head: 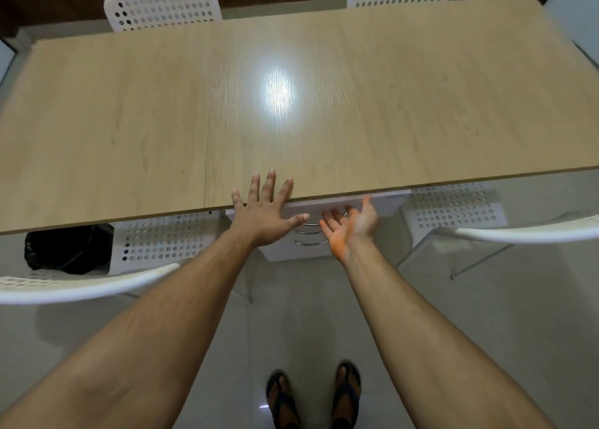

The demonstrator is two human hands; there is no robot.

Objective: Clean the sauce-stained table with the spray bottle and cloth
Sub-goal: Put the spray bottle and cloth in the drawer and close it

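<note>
- Left hand (266,213): palm down, fingers straight and spread wide, holding nothing. Its fingertips lie over the near edge of the table (372,114); whether they press on the surface cannot be told.
- Right hand (351,226): palm turned up and toward the left hand, fingers loosely extended, holding nothing. It sits just below and in front of the table's near edge, not touching it. An orange tint shows on the heel of the palm.
- Table: rectangular top in pale wood-grain laminate, smooth and glossy, with a bright round light reflection near its centre. A thin seam crosses the top from far side to near side, left of centre. Its long axis runs left to right across the view; the near long edge faces the person.
- Position relative to hands: the table stretches forward of both hands; the left hand overlaps its near edge just right of the seam, the right hand is close beside it, lower.
- Drawer unit (304,234): white, with curved metal handles, under the table behind the hands.
- Chairs: white perforated plastic, two at the far side (162,8), two at the near side (81,284).
- Black bag (68,250): glossy, under the table at left.
- Floor (291,325): pale glossy tiles; the person's feet in dark sandals (346,393) stand on it.
</note>
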